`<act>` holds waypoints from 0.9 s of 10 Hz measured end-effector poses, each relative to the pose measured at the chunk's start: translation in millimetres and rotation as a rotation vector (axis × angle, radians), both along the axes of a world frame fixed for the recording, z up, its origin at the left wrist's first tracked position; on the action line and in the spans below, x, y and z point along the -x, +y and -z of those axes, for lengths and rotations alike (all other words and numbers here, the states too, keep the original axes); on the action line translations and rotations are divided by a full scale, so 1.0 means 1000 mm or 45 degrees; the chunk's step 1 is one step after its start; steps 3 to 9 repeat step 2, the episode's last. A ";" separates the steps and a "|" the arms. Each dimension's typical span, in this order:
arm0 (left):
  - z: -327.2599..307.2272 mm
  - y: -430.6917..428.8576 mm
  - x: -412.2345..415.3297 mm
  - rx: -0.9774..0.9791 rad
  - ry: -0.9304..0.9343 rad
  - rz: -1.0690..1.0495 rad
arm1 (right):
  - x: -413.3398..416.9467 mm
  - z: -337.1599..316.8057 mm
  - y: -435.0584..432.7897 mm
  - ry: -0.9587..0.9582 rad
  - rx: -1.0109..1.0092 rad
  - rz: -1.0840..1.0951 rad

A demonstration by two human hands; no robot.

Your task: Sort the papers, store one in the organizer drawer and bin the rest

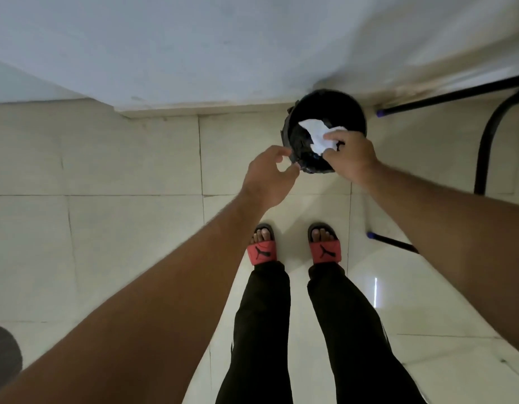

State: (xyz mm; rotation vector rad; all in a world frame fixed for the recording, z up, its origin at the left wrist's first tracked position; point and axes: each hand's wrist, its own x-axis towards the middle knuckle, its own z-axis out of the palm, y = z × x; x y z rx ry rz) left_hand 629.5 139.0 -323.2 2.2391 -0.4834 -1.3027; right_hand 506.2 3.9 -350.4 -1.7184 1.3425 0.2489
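A round black bin [348, 107] with a dark liner stands on the tiled floor against the white wall. Over its mouth my right hand [350, 158] pinches crumpled white paper [315, 132], which hangs into the bin opening. My left hand [267, 173] hovers at the bin's near left rim with fingers loosely curled and nothing in it; whether it touches the rim I cannot tell. The organizer drawer is out of view.
Black metal furniture legs with blue feet [485, 147] stand right of the bin. My feet in red slides [293, 249] stand on the pale floor tiles just before it. A dark round shape [3, 354] sits at the lower left edge.
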 end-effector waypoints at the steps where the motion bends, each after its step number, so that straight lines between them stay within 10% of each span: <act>1: 0.020 0.000 -0.001 0.008 0.000 0.050 | 0.008 0.019 -0.002 0.034 0.041 -0.043; 9: 0.020 -0.004 -0.004 -0.004 -0.059 0.106 | 0.015 0.015 0.000 0.029 0.054 0.008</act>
